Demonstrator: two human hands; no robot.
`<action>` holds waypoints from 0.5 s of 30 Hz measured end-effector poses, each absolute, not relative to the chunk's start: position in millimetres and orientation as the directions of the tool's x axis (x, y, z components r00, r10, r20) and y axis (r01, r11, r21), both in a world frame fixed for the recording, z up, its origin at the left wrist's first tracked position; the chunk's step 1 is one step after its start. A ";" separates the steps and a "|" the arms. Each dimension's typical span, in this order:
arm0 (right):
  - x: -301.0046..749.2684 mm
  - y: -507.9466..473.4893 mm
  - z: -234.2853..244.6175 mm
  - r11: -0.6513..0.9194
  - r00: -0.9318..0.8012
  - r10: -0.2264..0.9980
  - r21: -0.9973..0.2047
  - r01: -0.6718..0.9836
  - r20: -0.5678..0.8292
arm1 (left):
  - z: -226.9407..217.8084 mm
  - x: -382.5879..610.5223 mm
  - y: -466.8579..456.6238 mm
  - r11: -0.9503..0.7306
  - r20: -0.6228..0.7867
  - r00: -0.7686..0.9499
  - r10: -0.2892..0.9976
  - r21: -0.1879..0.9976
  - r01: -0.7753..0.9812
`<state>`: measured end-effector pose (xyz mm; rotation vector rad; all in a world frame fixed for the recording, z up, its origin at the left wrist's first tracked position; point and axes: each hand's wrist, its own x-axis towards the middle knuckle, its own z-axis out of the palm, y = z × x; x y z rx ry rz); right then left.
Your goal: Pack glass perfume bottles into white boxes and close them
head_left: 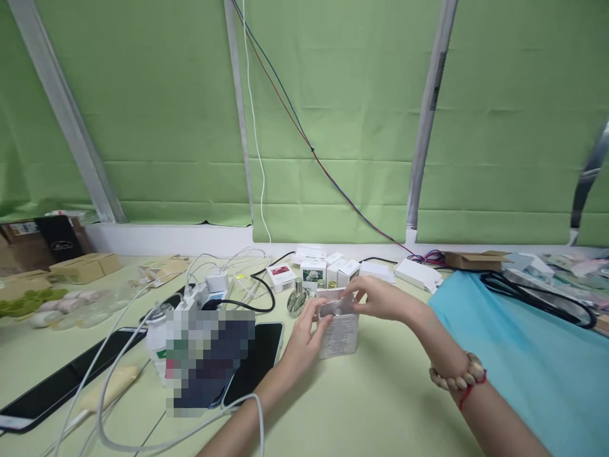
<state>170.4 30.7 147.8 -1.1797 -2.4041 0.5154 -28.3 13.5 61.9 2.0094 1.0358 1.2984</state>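
A small white cardboard box (339,336) with fine print on its front stands upright on the table, its top open. My left hand (308,330) grips its left side, fingers at the upper edge. With bent fingers, my right hand (373,297) pinches the top right edge of the same box. Something clear and round shows in the box's mouth, too small to name. Just behind my left hand is a glass bottle (297,299) with a shiny cap. More small bottles behind the box are partly hidden.
Several small white boxes (313,273) stand at the back. To the left lie a dark phone (259,352), a white bottle (157,346), a power strip and looping white cables (102,393). A blue sheet (518,343) with a black cable (537,298) covers the right side.
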 end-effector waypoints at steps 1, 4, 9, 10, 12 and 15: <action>171.7 31.2 139.4 0.576 -0.533 0.809 -0.521 0.630 0.249 | 61.7 -28.4 13.9 -0.553 0.506 0.223 0.833 0.776 0.305; 176.8 30.9 109.9 0.565 -0.450 0.817 -0.659 0.496 0.361 | 62.4 -29.0 15.4 -0.549 0.530 0.151 0.834 0.777 0.308; 182.4 22.4 67.1 0.565 -0.319 0.823 -0.740 0.366 0.470 | 63.0 -31.5 14.0 -0.669 0.614 0.268 0.742 0.651 0.358; 181.4 20.0 61.5 0.559 -0.306 0.826 -0.757 0.338 0.473 | 62.5 -31.9 13.5 -0.671 0.608 0.285 0.741 0.646 0.365; 176.8 15.2 52.8 0.553 -0.280 0.830 -0.775 0.305 0.482 | 61.3 -31.8 12.9 -0.656 0.583 0.304 0.754 0.646 0.390; 166.1 9.2 42.9 0.530 -0.217 0.848 -0.774 0.347 0.484 | 59.9 -30.1 12.8 -0.627 0.533 0.331 0.779 0.652 0.427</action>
